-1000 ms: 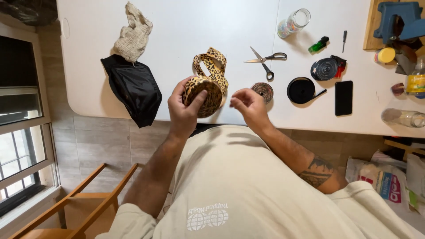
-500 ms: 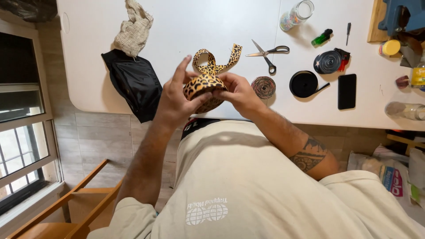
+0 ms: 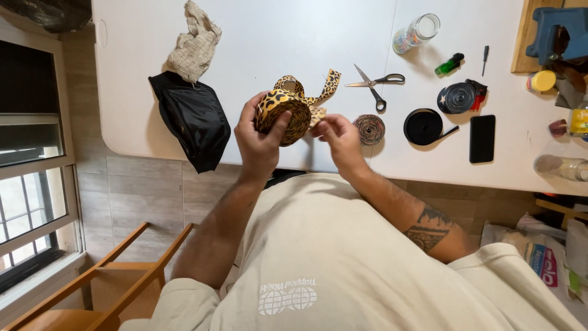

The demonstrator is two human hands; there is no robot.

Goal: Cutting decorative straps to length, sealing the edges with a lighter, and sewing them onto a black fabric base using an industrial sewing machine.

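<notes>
Leopard-print ribbon roll [image 3: 283, 116] is what's in hand, held up just above the near edge of the white table [image 3: 269, 37]. It's a fat spool, tan-gold with black spots, wound tight so the side facing up looks like brownish rings. Left hand [image 3: 260, 138] is wrapped around the roll, fingers curled over the top and thumb pressing the wound face. Right hand [image 3: 338, 136] is right beside it, fingertips pinched on the loose end of the ribbon [image 3: 318, 98], which loops back and sticks up toward the scissors [image 3: 375, 86].

Around it on the table: a small brownish ribbon spool [image 3: 369, 129] just right of the right hand, a black tape roll [image 3: 424, 126], a dark phone [image 3: 482, 138], a black bag [image 3: 193, 119] hanging over the table edge on the left, and a burlap cloth [image 3: 193, 46] above that.
</notes>
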